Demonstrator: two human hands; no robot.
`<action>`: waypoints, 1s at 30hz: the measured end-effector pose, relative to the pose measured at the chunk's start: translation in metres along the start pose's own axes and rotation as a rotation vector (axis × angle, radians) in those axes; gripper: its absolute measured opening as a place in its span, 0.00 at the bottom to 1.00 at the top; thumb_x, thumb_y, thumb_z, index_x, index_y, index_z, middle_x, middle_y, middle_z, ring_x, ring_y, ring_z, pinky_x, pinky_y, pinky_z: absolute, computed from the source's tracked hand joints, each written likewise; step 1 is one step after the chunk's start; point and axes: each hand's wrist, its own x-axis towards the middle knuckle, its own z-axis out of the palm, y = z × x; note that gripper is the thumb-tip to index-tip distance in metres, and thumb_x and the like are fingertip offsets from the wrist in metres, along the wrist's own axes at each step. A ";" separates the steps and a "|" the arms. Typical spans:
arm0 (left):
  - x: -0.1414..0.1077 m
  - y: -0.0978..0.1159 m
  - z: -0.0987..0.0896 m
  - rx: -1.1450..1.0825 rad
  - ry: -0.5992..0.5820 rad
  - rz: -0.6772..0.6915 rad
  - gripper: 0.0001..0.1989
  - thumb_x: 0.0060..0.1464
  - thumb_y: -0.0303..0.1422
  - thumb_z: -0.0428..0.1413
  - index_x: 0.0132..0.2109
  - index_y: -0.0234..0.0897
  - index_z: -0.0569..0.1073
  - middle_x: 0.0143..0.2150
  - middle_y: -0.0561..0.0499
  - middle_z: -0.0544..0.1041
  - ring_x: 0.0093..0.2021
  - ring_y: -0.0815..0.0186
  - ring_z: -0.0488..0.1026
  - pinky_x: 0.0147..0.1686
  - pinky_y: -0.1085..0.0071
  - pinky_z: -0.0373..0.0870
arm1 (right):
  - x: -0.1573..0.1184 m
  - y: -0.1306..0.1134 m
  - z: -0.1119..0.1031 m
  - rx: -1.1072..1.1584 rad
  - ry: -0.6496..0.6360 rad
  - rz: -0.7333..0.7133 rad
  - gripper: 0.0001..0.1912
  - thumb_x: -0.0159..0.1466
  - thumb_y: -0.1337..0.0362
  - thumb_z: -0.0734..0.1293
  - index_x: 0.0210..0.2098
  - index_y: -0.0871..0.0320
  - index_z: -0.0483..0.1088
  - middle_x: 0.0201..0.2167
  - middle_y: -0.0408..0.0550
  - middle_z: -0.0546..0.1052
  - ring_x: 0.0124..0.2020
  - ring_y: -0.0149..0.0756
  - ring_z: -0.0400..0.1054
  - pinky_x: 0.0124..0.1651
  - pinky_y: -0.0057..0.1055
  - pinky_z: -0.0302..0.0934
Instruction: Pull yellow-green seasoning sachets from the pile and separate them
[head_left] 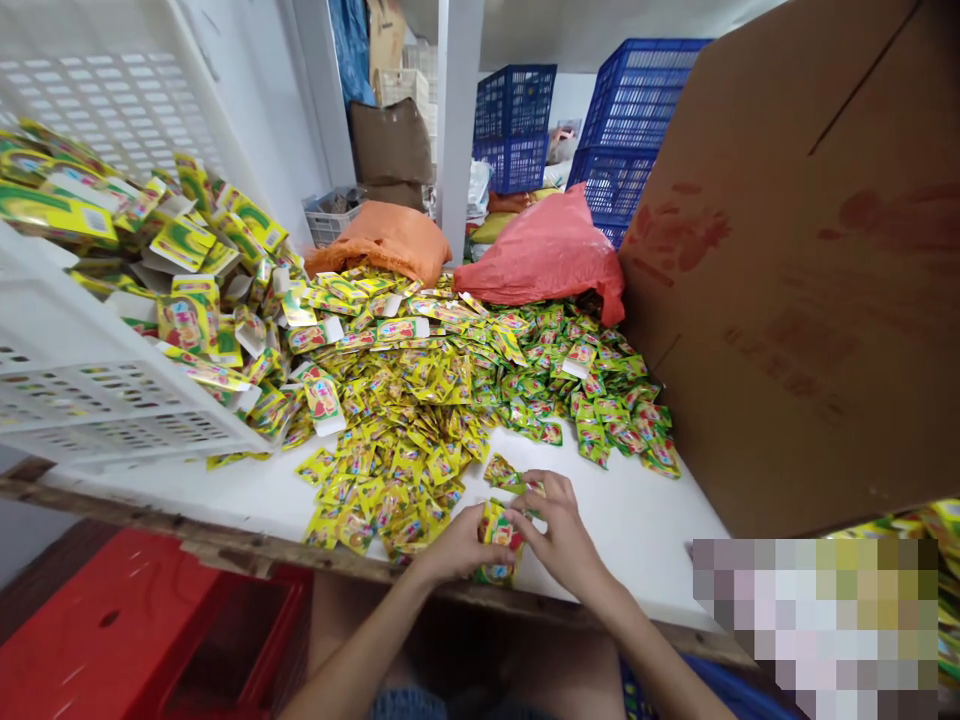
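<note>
My left hand point(457, 545) is closed around a small yellow and green carton point(496, 572) with a red picture, held upright at the table's front edge. My right hand point(564, 530) is at the carton's top, its thumb and fingers pinching a small green and yellow sachet point(535, 488). Another sachet point(501, 471) shows just beyond those fingertips; whether they touch it I cannot tell. A heap of yellow sachets point(405, 440) spreads left of my hands. Beyond the right hand lies a heap of greener sachets point(615, 400).
A tilted white crate point(112, 390) spills open cartons point(187, 315) onto the white table point(630, 520). Orange point(397, 240) and red point(544, 250) bags lie behind the heaps. A large cardboard box point(795, 280) borders the right side. Red stools point(112, 620) stand at lower left.
</note>
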 end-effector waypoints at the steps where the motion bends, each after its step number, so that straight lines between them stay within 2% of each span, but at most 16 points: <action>1: -0.001 0.000 0.000 -0.006 0.019 0.008 0.26 0.35 0.32 0.66 0.45 0.33 0.71 0.40 0.50 0.74 0.41 0.62 0.69 0.42 0.71 0.65 | 0.001 -0.001 -0.001 0.000 -0.036 -0.002 0.07 0.61 0.61 0.64 0.28 0.53 0.72 0.43 0.51 0.69 0.48 0.46 0.58 0.48 0.45 0.57; 5: -0.006 -0.001 0.002 -0.029 0.086 0.062 0.28 0.34 0.28 0.66 0.46 0.35 0.68 0.43 0.48 0.73 0.45 0.59 0.69 0.46 0.67 0.64 | 0.004 -0.003 -0.002 0.052 -0.188 -0.010 0.13 0.63 0.61 0.62 0.24 0.54 0.72 0.43 0.50 0.71 0.49 0.45 0.60 0.50 0.45 0.55; 7: -0.010 -0.003 0.002 -0.090 0.101 0.058 0.28 0.39 0.28 0.64 0.49 0.37 0.62 0.41 0.48 0.73 0.42 0.62 0.71 0.42 0.68 0.66 | 0.002 0.001 -0.001 0.124 -0.195 0.027 0.13 0.62 0.59 0.62 0.25 0.54 0.72 0.42 0.50 0.72 0.48 0.45 0.62 0.50 0.46 0.56; 10: -0.015 -0.005 0.004 -0.178 0.170 0.062 0.28 0.47 0.30 0.59 0.51 0.41 0.52 0.38 0.50 0.73 0.35 0.66 0.73 0.35 0.71 0.67 | -0.009 0.010 0.007 0.362 -0.065 0.179 0.08 0.62 0.57 0.63 0.36 0.54 0.70 0.39 0.49 0.74 0.43 0.42 0.67 0.47 0.41 0.60; 13: -0.018 -0.006 0.006 -0.155 0.230 0.087 0.28 0.48 0.31 0.59 0.49 0.44 0.49 0.41 0.50 0.72 0.34 0.67 0.73 0.35 0.70 0.68 | -0.026 0.017 0.022 0.574 0.099 0.302 0.12 0.61 0.57 0.64 0.42 0.55 0.65 0.36 0.48 0.74 0.39 0.38 0.69 0.44 0.36 0.64; 15: -0.018 -0.007 0.006 -0.128 0.242 0.083 0.27 0.48 0.32 0.59 0.48 0.44 0.50 0.43 0.49 0.71 0.35 0.67 0.73 0.35 0.71 0.68 | -0.035 0.018 0.032 0.611 0.151 0.321 0.12 0.61 0.57 0.64 0.41 0.56 0.65 0.37 0.49 0.74 0.39 0.38 0.69 0.43 0.35 0.64; 17: -0.018 -0.008 0.005 -0.086 0.235 0.070 0.22 0.48 0.33 0.58 0.46 0.41 0.55 0.39 0.51 0.71 0.34 0.67 0.72 0.34 0.73 0.67 | -0.039 0.017 0.038 0.593 0.153 0.322 0.12 0.61 0.57 0.63 0.41 0.57 0.67 0.38 0.50 0.74 0.39 0.38 0.69 0.43 0.35 0.64; 21: -0.016 -0.008 0.001 0.095 0.207 0.080 0.09 0.51 0.35 0.56 0.36 0.37 0.64 0.29 0.54 0.69 0.32 0.67 0.69 0.32 0.73 0.66 | -0.032 0.012 0.033 0.501 0.039 0.264 0.12 0.62 0.57 0.62 0.40 0.58 0.70 0.33 0.48 0.75 0.35 0.38 0.69 0.41 0.33 0.64; 23: -0.016 -0.006 0.002 0.203 0.241 0.148 0.07 0.52 0.35 0.55 0.35 0.36 0.67 0.33 0.51 0.71 0.36 0.64 0.70 0.38 0.70 0.66 | -0.025 0.012 0.029 0.460 0.010 0.209 0.11 0.63 0.58 0.61 0.37 0.57 0.71 0.34 0.49 0.75 0.37 0.39 0.69 0.43 0.34 0.63; 26: -0.016 -0.001 0.005 0.243 0.326 0.251 0.08 0.54 0.34 0.53 0.41 0.36 0.70 0.44 0.46 0.72 0.47 0.60 0.69 0.49 0.65 0.63 | -0.021 0.014 0.027 0.435 0.063 0.170 0.11 0.63 0.58 0.61 0.35 0.57 0.72 0.36 0.50 0.75 0.41 0.40 0.68 0.46 0.36 0.61; 28: -0.018 0.000 0.007 0.196 0.359 0.260 0.13 0.55 0.32 0.52 0.48 0.38 0.67 0.47 0.45 0.72 0.49 0.60 0.69 0.50 0.64 0.63 | -0.022 0.015 0.029 0.461 0.123 0.195 0.12 0.63 0.59 0.61 0.42 0.56 0.70 0.37 0.50 0.75 0.40 0.39 0.69 0.44 0.35 0.63; 30: -0.020 0.003 0.009 0.227 0.362 0.258 0.13 0.55 0.31 0.52 0.49 0.38 0.68 0.47 0.45 0.74 0.48 0.61 0.70 0.50 0.64 0.64 | -0.024 0.014 0.031 0.477 0.123 0.181 0.12 0.63 0.60 0.61 0.45 0.55 0.69 0.39 0.50 0.75 0.41 0.39 0.69 0.44 0.35 0.63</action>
